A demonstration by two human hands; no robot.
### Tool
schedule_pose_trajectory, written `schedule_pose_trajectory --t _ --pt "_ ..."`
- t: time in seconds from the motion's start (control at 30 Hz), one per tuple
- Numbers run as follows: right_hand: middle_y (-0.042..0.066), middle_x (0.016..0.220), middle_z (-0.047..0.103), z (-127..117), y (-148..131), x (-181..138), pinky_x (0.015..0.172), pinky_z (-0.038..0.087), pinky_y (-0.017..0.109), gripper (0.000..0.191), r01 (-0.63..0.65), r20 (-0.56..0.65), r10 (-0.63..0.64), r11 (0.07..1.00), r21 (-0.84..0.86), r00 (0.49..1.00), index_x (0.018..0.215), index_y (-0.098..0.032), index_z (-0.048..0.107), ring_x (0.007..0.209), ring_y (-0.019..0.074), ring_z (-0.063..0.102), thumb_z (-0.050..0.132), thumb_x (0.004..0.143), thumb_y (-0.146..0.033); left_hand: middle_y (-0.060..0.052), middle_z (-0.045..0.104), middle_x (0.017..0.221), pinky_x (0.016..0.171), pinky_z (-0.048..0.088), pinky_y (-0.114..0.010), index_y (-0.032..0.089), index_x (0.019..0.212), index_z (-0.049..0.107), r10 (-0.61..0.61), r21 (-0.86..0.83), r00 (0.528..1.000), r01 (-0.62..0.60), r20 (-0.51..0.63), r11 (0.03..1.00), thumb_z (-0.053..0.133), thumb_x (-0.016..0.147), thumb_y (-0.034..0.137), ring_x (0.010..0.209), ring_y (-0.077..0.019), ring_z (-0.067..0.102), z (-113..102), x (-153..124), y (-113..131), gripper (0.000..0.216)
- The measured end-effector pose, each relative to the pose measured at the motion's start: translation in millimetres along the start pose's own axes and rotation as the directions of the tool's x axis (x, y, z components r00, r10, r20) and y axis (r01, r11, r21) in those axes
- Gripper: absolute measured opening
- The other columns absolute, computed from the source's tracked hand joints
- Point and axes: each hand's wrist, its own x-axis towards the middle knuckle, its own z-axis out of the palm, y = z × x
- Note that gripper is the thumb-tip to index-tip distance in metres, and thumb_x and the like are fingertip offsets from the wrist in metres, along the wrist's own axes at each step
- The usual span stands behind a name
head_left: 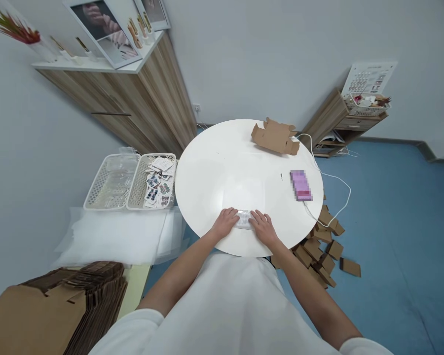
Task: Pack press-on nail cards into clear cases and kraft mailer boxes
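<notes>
A small, clear, flat plastic case [243, 220] lies near the front edge of the round white table [203, 162]. My left hand [225, 222] grips its left end, the fingers bent over it. At the right end, my right hand [262, 226] holds it in the same way. Pale shapes show through the case, too small to make out. Just beyond both hands, a thin translucent white sheet [244, 192] is spread flat on the table, its near edge at the case.
An unfolded cardboard box [276, 136] and a purple-screened phone [301, 186] with a white cable lie on the table. Left are two white baskets [132, 182], translucent sheets [114, 236] and stacked flat cardboard [40, 315]. Small cardboard boxes [321, 256] lie piled on the floor.
</notes>
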Motion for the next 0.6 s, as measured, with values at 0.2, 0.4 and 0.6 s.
schedule_pose_trajectory --t 0.2,0.4,0.6 --pt "0.015 0.134 0.034 -4 -2 12 0.097 0.024 0.044 0.032 0.046 0.05 -0.051 0.995 0.086 0.997 0.101 -0.016 0.049 0.122 0.0281 0.031 0.053 0.072 -0.029 -0.01 0.037 0.132 0.099 0.019 -0.043 0.018 0.107 0.046 0.041 -0.061 0.998 -0.038 0.04 0.997 0.059 0.065 0.032 0.124 -0.0275 0.025 0 -2 -1 0.046" --pt "0.017 0.121 0.045 -9 -9 16 0.087 0.035 0.04 0.027 0.013 0.078 -0.025 0.988 0.154 0.997 0.095 -0.014 0.047 0.101 0.0262 0.048 0.05 0.07 -0.024 -0.01 0.047 0.12 0.094 0.027 -0.039 0.019 0.101 0.047 0.026 -0.099 0.997 -0.018 0.079 0.995 0.055 0.067 0.025 0.108 -0.0244 0.043 -3 3 1 0.035" --pt "0.006 0.091 0.058 -23 -25 -11 0.078 0.037 0.035 0.027 -0.049 0.139 -0.003 0.928 0.37 0.99 0.098 -0.018 0.045 0.085 0.0208 0.052 0.047 0.073 -0.028 -0.004 0.058 0.083 0.082 0.035 -0.035 0.02 0.093 0.05 0.109 -0.214 0.981 -0.073 0.16 0.974 0.051 0.067 0.033 0.082 -0.0214 0.053 -11 -17 5 0.029"
